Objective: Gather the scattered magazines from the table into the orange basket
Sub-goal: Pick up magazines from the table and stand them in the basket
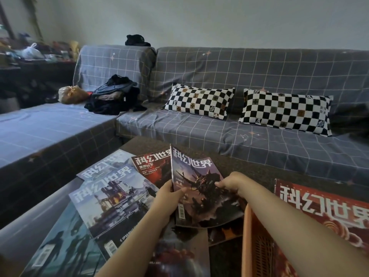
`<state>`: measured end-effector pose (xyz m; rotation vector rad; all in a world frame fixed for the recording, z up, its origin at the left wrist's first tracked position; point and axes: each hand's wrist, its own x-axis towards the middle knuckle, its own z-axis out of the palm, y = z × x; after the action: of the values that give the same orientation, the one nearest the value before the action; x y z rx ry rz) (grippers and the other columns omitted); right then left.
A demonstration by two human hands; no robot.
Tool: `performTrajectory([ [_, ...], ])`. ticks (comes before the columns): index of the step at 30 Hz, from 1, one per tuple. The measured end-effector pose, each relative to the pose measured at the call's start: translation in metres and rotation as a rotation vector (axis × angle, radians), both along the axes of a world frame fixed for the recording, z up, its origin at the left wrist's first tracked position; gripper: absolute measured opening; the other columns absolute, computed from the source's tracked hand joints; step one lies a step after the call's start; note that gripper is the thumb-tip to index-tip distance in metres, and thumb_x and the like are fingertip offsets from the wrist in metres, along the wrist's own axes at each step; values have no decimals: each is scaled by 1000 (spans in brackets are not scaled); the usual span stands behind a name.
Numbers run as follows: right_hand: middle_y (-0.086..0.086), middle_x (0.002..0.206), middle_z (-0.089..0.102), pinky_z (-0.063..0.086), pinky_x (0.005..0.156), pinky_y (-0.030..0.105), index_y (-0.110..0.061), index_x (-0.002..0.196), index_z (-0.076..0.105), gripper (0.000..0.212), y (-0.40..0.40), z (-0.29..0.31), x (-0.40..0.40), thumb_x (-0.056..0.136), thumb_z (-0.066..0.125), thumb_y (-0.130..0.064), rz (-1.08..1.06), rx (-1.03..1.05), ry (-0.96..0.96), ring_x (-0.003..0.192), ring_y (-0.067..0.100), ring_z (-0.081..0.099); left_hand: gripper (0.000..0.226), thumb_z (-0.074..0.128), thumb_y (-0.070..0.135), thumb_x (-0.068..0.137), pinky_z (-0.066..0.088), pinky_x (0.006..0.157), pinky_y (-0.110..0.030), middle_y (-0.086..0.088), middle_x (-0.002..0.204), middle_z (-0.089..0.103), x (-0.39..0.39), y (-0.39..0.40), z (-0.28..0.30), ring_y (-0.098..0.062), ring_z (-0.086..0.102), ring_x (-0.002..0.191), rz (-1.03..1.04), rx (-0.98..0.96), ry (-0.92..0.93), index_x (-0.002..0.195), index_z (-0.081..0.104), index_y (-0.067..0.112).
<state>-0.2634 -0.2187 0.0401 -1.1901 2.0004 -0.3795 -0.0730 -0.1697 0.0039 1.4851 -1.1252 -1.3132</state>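
2 bare hands hold 1 dark magazine (196, 188) tilted above a low table (30, 226). The left hand (169, 196) pinches its left edge, thumb on the cover; the right hand (229, 181) grips its right edge with curled fingers. More magazines lie scattered on the table: a blue-grey magazine (111, 198) to the left, a red magazine (152, 166) just behind. The orange basket (257, 244) stands near right, beside a large red magazine (327, 204). A grey checked sofa (259, 76) with 2 checkered pillows (199, 100) is far behind.
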Motion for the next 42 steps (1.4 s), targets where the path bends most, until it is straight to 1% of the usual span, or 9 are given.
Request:
performTrajectory([
  [5, 18, 124, 57, 43, 98, 47, -1, 130, 47, 58, 14, 10, -1, 81, 70, -23, -107, -124, -247, 113, 34, 55, 19, 58, 7, 93, 57, 82, -50, -10, 95, 76, 18, 15, 8, -30, 73, 87, 67, -19, 291, 107, 66, 17],
  [9, 16, 105, 67, 47, 93, 47, -1, 110, 61, 35, 36, 33, 4, 80, 70, -19, -97, -264, -429, 97, 31, 63, 20, 55, 2, 93, 59, 58, -36, -14, 92, 75, 32, 32, 38, -26, 74, 73, 47, -81, 423, 109, 64, 11],
  [13, 13, 95, 67, 50, 73, 38, -8, 104, 58, 32, 76, 57, -1, 77, 72, -19, -127, -374, -602, 86, 29, 64, 17, 55, 2, 93, 60, 58, -38, -15, 89, 74, 32, 60, 72, -26, 72, 68, -22, -114, 479, 107, 63, 9],
  [16, 9, 99, 65, 50, 75, 39, -15, 102, 56, 30, 111, 71, -14, 77, 72, -23, -94, -457, -644, 90, 27, 63, 16, 56, 5, 93, 59, 59, -38, -16, 92, 73, 23, 89, 92, -27, 72, 71, -89, -122, 474, 106, 63, 9],
  [23, -1, 100, 61, 48, 74, 33, -22, 106, 50, 36, 195, 87, -62, 78, 72, -23, -147, -637, -621, 90, 17, 61, 13, 57, 8, 93, 60, 66, -41, -15, 90, 74, -25, 141, 106, -29, 72, 75, -196, -114, 457, 105, 62, 10],
  [30, 5, 106, 63, 48, 90, 45, -20, 114, 51, 43, 250, 64, -123, 78, 72, -23, -320, -630, -570, 96, 25, 62, 21, 57, 7, 92, 58, 70, -41, -17, 101, 74, -86, 161, 89, -32, 73, 87, -357, 18, 503, 111, 64, 13],
  [35, -3, 103, 59, 45, 63, 29, -24, 115, 50, 45, 267, 36, -151, 76, 72, -32, -413, -577, -419, 89, 16, 58, 28, 56, 5, 93, 58, 81, -43, -13, 102, 74, -121, 161, 71, -30, 72, 94, -396, 48, 323, 119, 61, 14],
  [38, -3, 107, 59, 45, 68, 29, -28, 107, 54, 38, 267, 21, -161, 75, 73, -35, -425, -570, -315, 92, 14, 57, 27, 57, 4, 93, 55, 88, -45, -10, 108, 72, -134, 160, 62, -28, 70, 98, -406, 38, 274, 112, 63, 23],
  [42, -5, 102, 59, 41, 71, 27, -22, 114, 53, 40, 263, 7, -165, 79, 71, -25, -449, -525, -268, 92, 14, 55, 26, 61, 6, 90, 59, 76, -32, 0, 103, 72, -148, 153, 46, -15, 72, 87, -356, -60, 47, 111, 62, 21],
])
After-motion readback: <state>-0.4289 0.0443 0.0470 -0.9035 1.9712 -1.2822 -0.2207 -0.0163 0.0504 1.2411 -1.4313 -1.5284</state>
